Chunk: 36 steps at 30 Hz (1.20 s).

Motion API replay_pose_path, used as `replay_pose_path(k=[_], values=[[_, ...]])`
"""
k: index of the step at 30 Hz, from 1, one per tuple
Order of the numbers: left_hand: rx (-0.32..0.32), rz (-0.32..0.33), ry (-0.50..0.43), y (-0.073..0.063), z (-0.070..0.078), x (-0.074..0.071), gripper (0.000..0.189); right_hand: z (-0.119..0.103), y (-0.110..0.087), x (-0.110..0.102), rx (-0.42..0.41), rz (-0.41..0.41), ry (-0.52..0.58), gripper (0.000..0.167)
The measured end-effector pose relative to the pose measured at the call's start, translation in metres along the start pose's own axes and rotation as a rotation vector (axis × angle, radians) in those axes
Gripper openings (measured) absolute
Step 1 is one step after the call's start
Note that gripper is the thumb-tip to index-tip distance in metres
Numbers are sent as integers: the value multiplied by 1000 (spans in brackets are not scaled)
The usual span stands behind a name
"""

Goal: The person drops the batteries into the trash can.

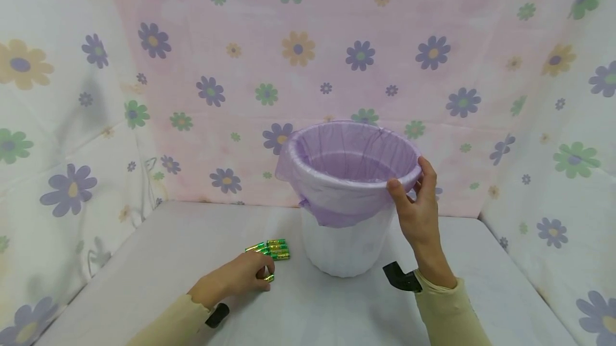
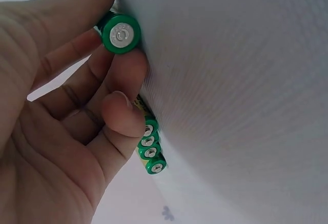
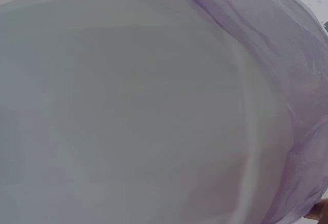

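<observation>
Low over the white tabletop, my left hand (image 1: 238, 277) pinches a green-and-gold battery (image 2: 122, 33) between thumb and fingers, its flat silver end showing in the left wrist view. Just beyond that hand lies a group of several matching batteries (image 1: 278, 250), side by side on the cloth. A white bin (image 1: 348, 250) stands upright to the right of them, lined with a thin purple plastic bag (image 1: 337, 209) folded over its rim. My right hand (image 1: 420, 217) grips the bagged rim at the right. The right wrist view shows mostly the bin's wall (image 3: 154, 106).
White cloth covers the table (image 1: 192, 233). A pink flowered curtain (image 1: 327, 68) hangs behind the bin, and white flowered cloth hangs at both sides. A black strap piece (image 1: 401, 277) sticks out from the right wrist.
</observation>
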State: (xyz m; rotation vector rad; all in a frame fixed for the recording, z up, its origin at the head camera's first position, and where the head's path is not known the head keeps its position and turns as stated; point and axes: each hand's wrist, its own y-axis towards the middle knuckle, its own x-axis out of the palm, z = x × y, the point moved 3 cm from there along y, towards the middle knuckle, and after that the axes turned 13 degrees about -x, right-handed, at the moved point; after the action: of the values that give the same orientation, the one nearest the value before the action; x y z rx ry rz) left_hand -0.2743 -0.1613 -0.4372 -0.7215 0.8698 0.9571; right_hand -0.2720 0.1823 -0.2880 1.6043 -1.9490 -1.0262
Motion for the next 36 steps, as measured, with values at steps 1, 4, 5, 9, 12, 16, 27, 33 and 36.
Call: replay_pose_path(k=[1, 4, 5, 9, 12, 16, 27, 33, 36], values=[[5, 1, -1, 0, 0, 0, 20, 0, 0, 0, 0, 0, -1, 75], [21, 2, 7, 1, 1, 0, 19, 0, 0, 0, -3, -1, -2, 74], [28, 2, 11, 1, 1, 0, 18, 0, 0, 0, -4, -1, 1, 74], [52, 13, 34, 3, 3, -1, 18, 0, 1, 1, -13, 0, 19, 73], [77, 32, 47, 2, 9, -5, 17, 0, 1, 1, -15, 0, 17, 73], [123, 37, 44, -3, 25, -15, 17, 0, -1, 1, -6, -2, -1, 74], [251, 49, 102, -20, 95, -79, 20, 2, -1, 0, -19, 1, 1, 73], [335, 100, 144, -30, 136, -118, 19, 2, -2, 1, -13, 3, -4, 73], [378, 135, 127, -35, 155, -140, 19, 3, -2, 1, -5, 2, -7, 73]])
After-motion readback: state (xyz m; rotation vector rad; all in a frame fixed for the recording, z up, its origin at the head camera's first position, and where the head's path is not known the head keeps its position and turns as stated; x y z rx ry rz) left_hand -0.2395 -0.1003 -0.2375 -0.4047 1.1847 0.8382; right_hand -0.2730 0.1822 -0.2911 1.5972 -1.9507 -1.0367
